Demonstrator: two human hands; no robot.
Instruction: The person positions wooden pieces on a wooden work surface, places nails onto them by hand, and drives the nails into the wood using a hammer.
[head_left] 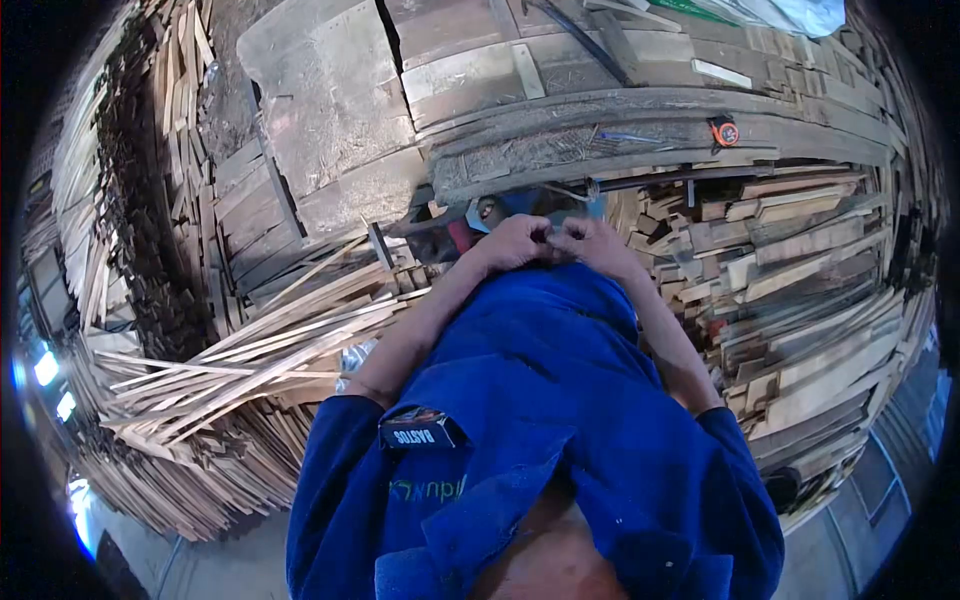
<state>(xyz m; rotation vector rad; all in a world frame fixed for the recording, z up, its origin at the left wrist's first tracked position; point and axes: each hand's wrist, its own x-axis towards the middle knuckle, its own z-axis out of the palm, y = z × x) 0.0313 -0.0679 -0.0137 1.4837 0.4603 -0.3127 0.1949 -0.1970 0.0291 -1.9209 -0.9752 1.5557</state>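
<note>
Both of my hands are close together in front of my waist, at the lower edge of my blue work shirt (540,330). My left hand (515,242) has its fingers curled inward, with the tips close to the other hand. Facing it, my right hand (597,246) is also closed, thumb and fingers pinched together. Whatever lies between the fingertips is too small or hidden to make out. A cigarette pack (418,432) marked BASTOS sticks out of the shirt's chest pocket.
Ahead stands a dusty wooden workbench (330,110) with a metal plate. On it lie an orange tape measure (724,131) and a blue pen-like stick (630,137). Thin wood strips (270,360) are heaped at left; stacked boards (800,290) fill the right.
</note>
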